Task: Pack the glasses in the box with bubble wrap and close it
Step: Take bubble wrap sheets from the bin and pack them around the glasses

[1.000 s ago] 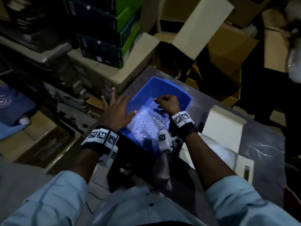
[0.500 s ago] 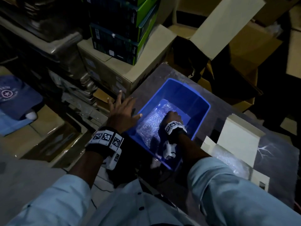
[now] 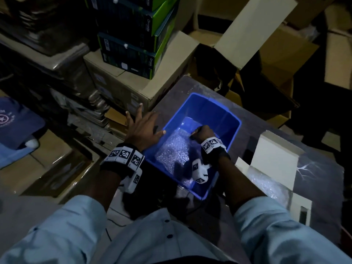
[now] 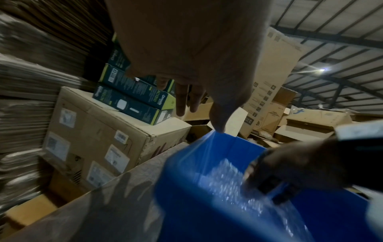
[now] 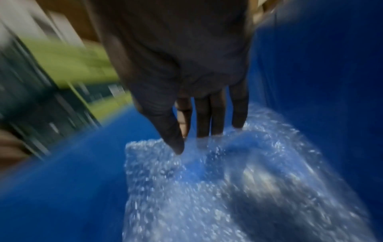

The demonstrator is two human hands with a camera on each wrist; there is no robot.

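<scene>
A blue plastic box stands open on the dark table, with a sheet of bubble wrap lying in its bottom. My right hand reaches down inside the box. In the right wrist view its fingers are straight and their tips press on the bubble wrap. My left hand lies flat with spread fingers over the box's left rim, and its thumb touches the rim of the blue box. I see no glasses; the wrap covers the floor of the box.
An open white carton with more bubble wrap sits on the table to the right. Left of the table stands a brown carton topped by stacked green and black boxes. Open cardboard boxes crowd behind.
My right hand has gone from the top of the wrap down into the box, pushing the wrap to the bottom. The left hand has stayed at the left rim.
</scene>
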